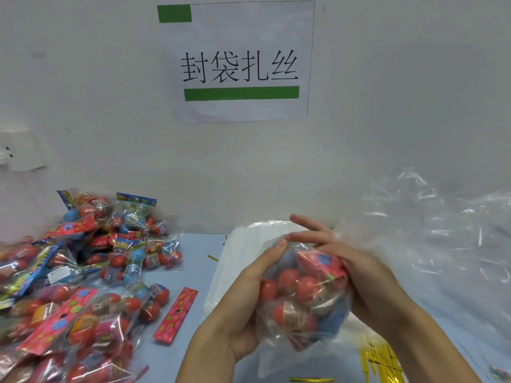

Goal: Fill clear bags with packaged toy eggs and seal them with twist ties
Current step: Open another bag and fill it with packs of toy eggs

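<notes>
Clear bag of packaged toy eggs sat at 5 o'clock, off the table, cupped between both hands. Left hand curled round its side; right hand gripped the other side, fingers partly extended over the top. Risk: mouth not gathered, packs could spill if tilted. Gold twist ties at 5 o'clock, cut off by the edge. Loose egg packs at 8 o'clock, empty bags at 3. Bag mouth hard to make out.
</notes>
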